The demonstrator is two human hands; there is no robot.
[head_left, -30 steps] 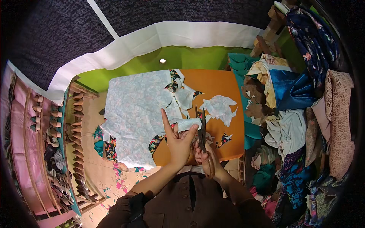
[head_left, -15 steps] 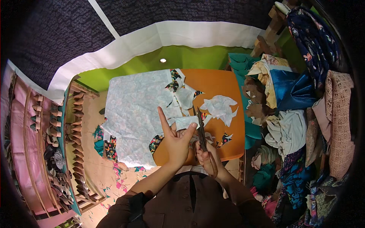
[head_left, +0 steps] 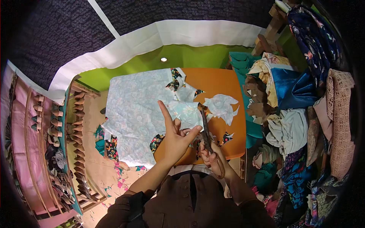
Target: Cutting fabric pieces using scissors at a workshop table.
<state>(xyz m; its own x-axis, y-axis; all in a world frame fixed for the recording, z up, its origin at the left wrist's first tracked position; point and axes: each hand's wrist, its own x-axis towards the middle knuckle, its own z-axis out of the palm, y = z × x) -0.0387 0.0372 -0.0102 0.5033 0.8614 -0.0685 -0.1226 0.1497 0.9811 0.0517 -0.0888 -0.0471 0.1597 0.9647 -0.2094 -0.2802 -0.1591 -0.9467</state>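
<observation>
My left hand [head_left: 176,141] is over the near middle of the orange table [head_left: 224,81], index finger and thumb stretched out. Its other fingers are curled on a piece of floral fabric [head_left: 185,111], pale side showing. In my right hand [head_left: 209,155] is a pair of dark scissors [head_left: 205,127], blades pointing away from me at the fabric's right edge. A large sheet of the fabric [head_left: 131,102], pale side up, covers the table's left part. Dark floral offcuts [head_left: 227,138] and a crumpled pale scrap [head_left: 222,106] lie at the right.
At right, folded cloths pile up, including a shiny blue fabric [head_left: 292,89] and a white cloth [head_left: 287,129]. Racks with shoe-last-like wooden shapes [head_left: 78,142] stand at left. Scraps [head_left: 121,176] litter the floor. A green wall [head_left: 140,62] rises behind the table.
The scissors have shifted slightly right and toward me, and their blades look closer together. More of the held fabric's floral face now shows beyond my left hand.
</observation>
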